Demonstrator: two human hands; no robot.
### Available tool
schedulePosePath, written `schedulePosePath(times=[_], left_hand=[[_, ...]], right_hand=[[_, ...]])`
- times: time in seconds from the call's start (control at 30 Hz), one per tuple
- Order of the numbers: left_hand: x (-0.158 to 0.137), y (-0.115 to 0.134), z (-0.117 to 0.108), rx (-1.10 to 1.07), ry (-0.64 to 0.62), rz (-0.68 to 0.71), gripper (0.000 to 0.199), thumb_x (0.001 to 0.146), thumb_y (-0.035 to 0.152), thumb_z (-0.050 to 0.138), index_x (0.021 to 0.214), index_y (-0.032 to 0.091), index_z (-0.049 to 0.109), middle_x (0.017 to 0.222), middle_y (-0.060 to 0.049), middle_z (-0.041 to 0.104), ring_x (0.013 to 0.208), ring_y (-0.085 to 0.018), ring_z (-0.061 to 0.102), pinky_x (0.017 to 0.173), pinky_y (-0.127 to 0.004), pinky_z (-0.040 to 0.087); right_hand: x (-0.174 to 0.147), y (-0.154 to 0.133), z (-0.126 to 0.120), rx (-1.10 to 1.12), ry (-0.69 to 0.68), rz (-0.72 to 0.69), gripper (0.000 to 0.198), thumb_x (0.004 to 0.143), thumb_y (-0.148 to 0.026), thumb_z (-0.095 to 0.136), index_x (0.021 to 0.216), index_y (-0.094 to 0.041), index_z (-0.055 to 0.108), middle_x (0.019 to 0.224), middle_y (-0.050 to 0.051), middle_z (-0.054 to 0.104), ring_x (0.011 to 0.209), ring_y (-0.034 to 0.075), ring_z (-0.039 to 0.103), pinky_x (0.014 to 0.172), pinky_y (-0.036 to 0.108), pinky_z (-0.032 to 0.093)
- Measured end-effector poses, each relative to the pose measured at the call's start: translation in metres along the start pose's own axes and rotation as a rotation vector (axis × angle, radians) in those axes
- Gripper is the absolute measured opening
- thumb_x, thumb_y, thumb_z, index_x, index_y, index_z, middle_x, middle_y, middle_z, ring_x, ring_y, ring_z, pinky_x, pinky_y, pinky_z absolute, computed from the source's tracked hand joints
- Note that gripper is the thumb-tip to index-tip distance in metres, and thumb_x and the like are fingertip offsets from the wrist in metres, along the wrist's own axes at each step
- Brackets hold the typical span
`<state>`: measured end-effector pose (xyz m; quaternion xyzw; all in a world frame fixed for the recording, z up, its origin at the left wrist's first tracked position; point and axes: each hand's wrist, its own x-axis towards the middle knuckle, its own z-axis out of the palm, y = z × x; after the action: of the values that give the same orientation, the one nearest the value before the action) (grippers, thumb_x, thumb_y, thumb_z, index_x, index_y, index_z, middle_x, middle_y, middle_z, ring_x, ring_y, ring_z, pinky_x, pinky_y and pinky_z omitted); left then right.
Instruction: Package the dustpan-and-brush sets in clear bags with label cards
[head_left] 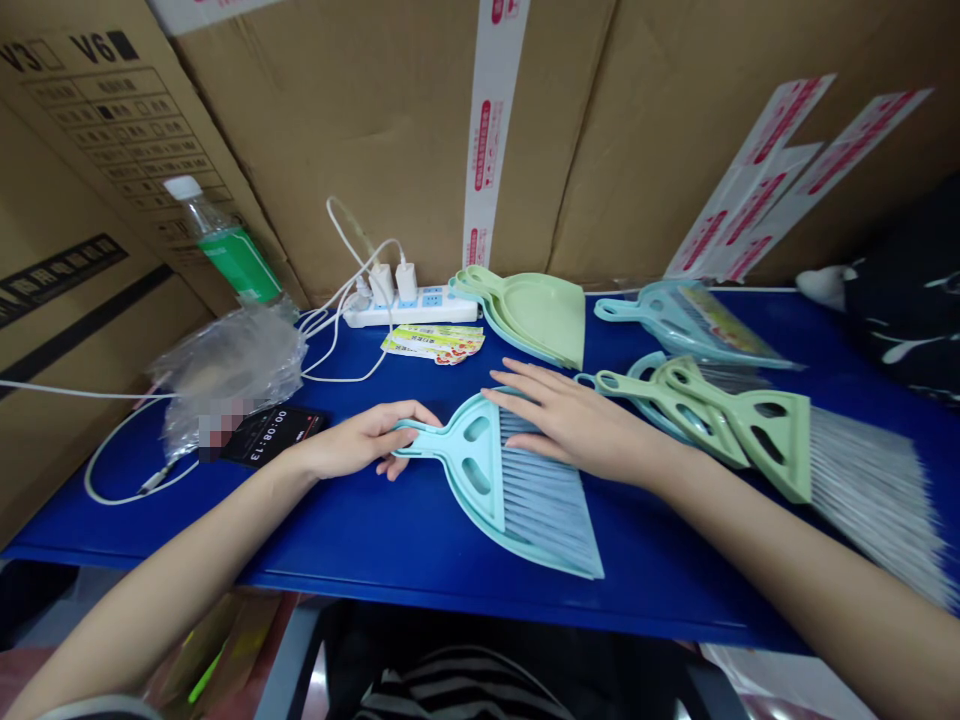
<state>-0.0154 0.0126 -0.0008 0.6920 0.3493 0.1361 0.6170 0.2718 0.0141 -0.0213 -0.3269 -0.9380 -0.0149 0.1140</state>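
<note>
A light blue hand brush lies inside a matching light blue dustpan on the blue table, bristles toward the right. The fingers of my left hand are closed round their stacked handles at the left end. My right hand rests over the far side of the bristles and the pan's rim, fingers stretched out and slightly apart. Just right of it lie green hand brushes with pale bristles, overlapping one another. Behind sit stacked green and blue dustpans.
A bagged blue dustpan set lies at the back right. Toward the back stand a power strip with white cables and several printed labels. On the left are a bottle, crumpled clear plastic and a phone. Cardboard boxes wall the back.
</note>
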Motion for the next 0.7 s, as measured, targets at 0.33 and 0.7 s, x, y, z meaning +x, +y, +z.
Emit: schedulePosePath(times=[0.33,0.7], left_hand=[[0.0,-0.001,0.001,0.012,0.002,-0.001,0.035,0.094,0.046,0.051,0.109,0.015,0.052,0.056,0.007,0.052,0.047,-0.008,0.043,0.044,-0.019,0.03],[0.0,0.001,0.0,0.019,-0.002,-0.003,0.035,0.093,0.046,0.052,0.109,0.015,0.052,0.056,0.007,0.052,0.047,-0.008,0.044,0.042,-0.019,0.027]], right_hand=[[0.0,0.005,-0.007,-0.061,0.051,0.002,0.038,0.098,-0.036,0.04,0.122,-0.022,0.066,0.123,0.01,0.068,0.116,0.027,0.061,0.095,0.048,0.051],[-0.002,0.015,-0.012,-0.221,0.214,0.203,0.036,0.094,-0.021,0.035,0.108,-0.017,0.067,0.119,0.017,0.068,0.111,0.031,0.061,0.093,0.052,0.046]])
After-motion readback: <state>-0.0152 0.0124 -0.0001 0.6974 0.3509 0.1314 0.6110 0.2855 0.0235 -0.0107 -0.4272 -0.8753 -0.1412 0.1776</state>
